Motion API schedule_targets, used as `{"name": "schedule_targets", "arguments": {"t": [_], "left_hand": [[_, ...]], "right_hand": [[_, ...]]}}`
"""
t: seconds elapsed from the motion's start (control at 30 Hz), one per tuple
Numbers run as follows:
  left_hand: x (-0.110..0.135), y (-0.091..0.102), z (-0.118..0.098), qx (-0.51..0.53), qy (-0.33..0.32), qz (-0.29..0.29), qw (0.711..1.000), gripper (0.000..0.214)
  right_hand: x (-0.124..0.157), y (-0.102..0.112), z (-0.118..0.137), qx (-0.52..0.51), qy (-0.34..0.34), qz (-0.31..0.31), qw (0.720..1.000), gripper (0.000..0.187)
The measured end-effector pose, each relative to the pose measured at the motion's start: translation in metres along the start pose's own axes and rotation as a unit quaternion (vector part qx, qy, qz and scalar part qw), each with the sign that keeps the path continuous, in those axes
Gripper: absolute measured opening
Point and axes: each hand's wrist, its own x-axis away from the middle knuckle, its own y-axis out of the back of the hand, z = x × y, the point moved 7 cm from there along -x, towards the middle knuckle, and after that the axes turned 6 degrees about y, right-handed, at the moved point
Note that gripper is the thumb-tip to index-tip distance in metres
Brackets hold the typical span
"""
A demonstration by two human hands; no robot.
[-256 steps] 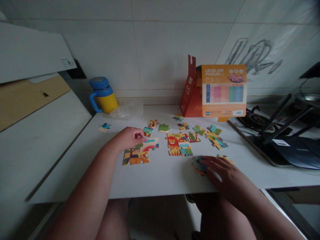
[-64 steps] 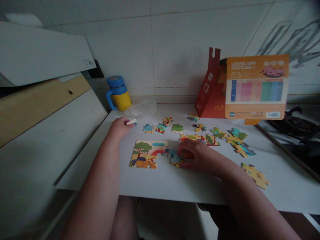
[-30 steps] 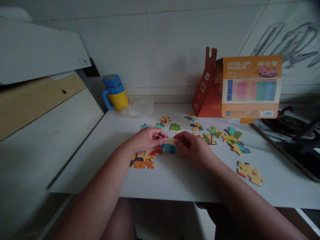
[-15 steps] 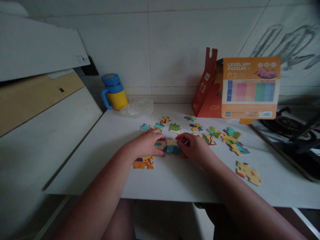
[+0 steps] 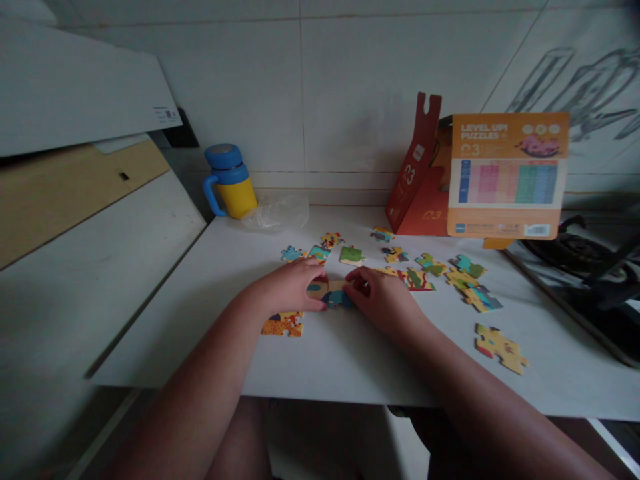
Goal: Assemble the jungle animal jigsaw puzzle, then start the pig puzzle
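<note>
Two puzzle pieces with a blue animal picture (image 5: 336, 298) lie side by side on the white tabletop (image 5: 330, 367), between my two hands. My left hand (image 5: 297, 283) grips the left piece, thumb at its near edge and fingers at its far edge. From the other side, my right hand (image 5: 383, 293) pinches the right end, its fingertips covering part of the picture. Whether the pieces are fully locked together I cannot tell. Just below my left wrist lies an orange spotted-animal puzzle section (image 5: 283, 325). Beyond my hands is a green puzzle piece (image 5: 352, 255).
More loose pieces lie behind and to the right, including a joined group (image 5: 467, 280) and a yellow piece (image 5: 501, 348). At the back stand a blue-and-yellow mug (image 5: 237, 197), a clear plastic bag (image 5: 283, 213) and an orange puzzle box (image 5: 505, 230). A black stove (image 5: 575, 267) borders the right.
My right hand has moved slightly left, closer to my left hand, and covers more of the blue animal. An orange bit seen under the right hand is now hidden. The view has shifted slightly.
</note>
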Motion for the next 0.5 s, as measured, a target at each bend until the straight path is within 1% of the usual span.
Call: {"name": "schedule_targets", "arguments": {"t": [0.17,0.27,0.37,0.43,0.5], "left_hand": [[-0.001,0.000,-0.003,0.029,-0.019,0.005,0.999,0.044],[-0.001,-0.002,-0.002,0.032,-0.030,0.010,0.999,0.042],[-0.001,-0.004,0.001,0.030,-0.028,0.014,0.999,0.039],[-0.001,-0.005,0.003,0.029,-0.024,0.014,0.999,0.036],[-0.001,-0.005,0.004,0.029,-0.023,0.013,0.999,0.035]], "right_hand": [[0.000,-0.004,0.003,0.028,0.015,0.017,0.999,0.013],[0.000,-0.005,0.006,0.033,0.026,0.019,0.999,0.012],[0.000,-0.003,0.008,0.035,0.043,0.019,0.998,0.012],[-0.001,0.004,0.006,0.030,0.048,0.001,0.998,0.013],[0.000,0.019,-0.001,0.038,0.036,-0.045,0.998,0.014]]}}
